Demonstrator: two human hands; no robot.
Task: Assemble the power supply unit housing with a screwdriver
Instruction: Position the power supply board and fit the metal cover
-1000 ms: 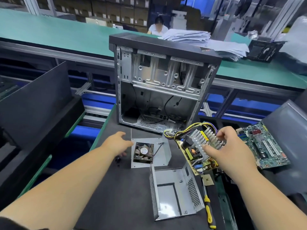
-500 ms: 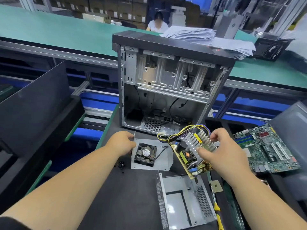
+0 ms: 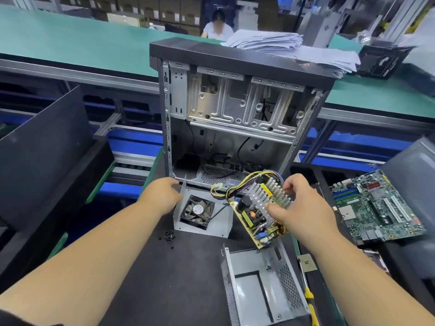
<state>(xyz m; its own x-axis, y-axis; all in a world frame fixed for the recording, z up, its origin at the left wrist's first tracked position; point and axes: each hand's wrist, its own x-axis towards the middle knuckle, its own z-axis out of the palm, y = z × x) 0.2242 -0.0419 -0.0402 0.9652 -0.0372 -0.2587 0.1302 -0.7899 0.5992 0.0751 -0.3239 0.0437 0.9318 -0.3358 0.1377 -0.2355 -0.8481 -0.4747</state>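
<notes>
My right hand (image 3: 299, 205) grips the power supply circuit board (image 3: 255, 218) by its silver heatsink and holds it tilted above the dark mat, its coloured wires (image 3: 237, 188) trailing to the left. My left hand (image 3: 162, 196) clasps the upright left edge of the grey housing plate with the black fan (image 3: 197, 211). The other housing half (image 3: 263, 287), a grey metal shell with mesh sides, lies nearer me. A yellow-handled screwdriver (image 3: 310, 304) lies along its right side. Small black screws (image 3: 169, 237) sit in a loose heap by my left forearm.
An open computer case (image 3: 235, 109) stands upright just behind the parts. A green motherboard (image 3: 376, 208) lies at the right. Dark panels (image 3: 44, 147) lean at the left. A small square metal plate (image 3: 307, 263) rests by the screwdriver. Papers (image 3: 289, 48) and a seated person are beyond the green bench.
My left hand reached forward and closed on the fan plate's left edge. My right hand carried the circuit board leftward, toward the fan plate.
</notes>
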